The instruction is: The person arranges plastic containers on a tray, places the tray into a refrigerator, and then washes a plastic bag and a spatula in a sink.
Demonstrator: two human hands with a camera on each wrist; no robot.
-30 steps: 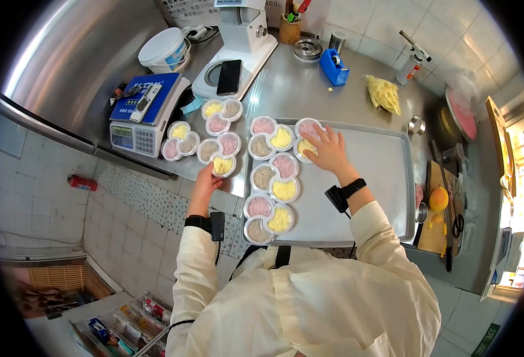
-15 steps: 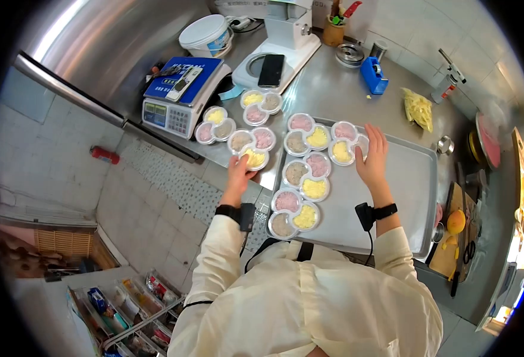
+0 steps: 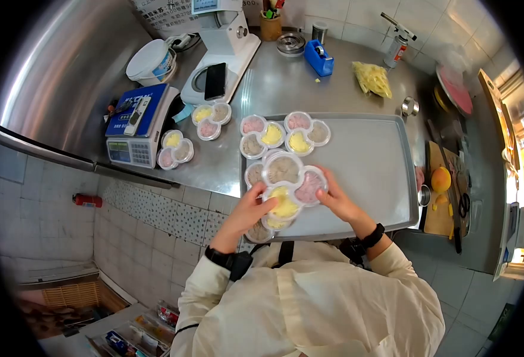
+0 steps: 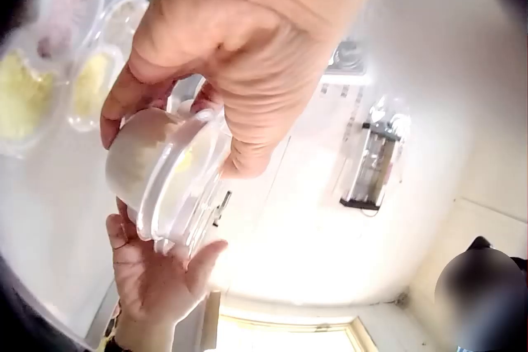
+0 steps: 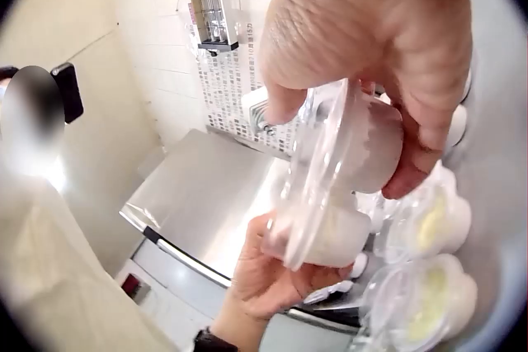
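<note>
Holding up one three-cup container [image 3: 283, 169], the left hand [image 3: 244, 217] and the right hand [image 3: 342, 205] both grasp it, with fingers and thumb around its cups. The left hand pinches it at the yellow-filled cup, the right hand at the pink-filled cup. The container is above the left part of the metal tray [image 3: 369, 172], between the near and the far edge, and it covers partly other packs below.

About the progress: one pack [image 3: 272, 134] lies at the far left corner of the tray, and a second pack [image 3: 299, 141] lies just beside it, along the far edge. Along the left edge, parts of more packs show under the held one; I judge them to be two. The held container is not yet set down. Two packs, one [image 3: 208, 130] near the far left of the tray and another [image 3: 182, 150] beside the scale [image 3: 134, 153], stand on the desk [image 3: 274, 83], outside the tray.

The three cups make a triangle, so no clear long axis can be named. The grey-filled cup points to the far edge, the yellow one to the near left corner, the pink one to the right edge. The lid side faces up, toward the head; its exact tilt I cannot tell.
</note>
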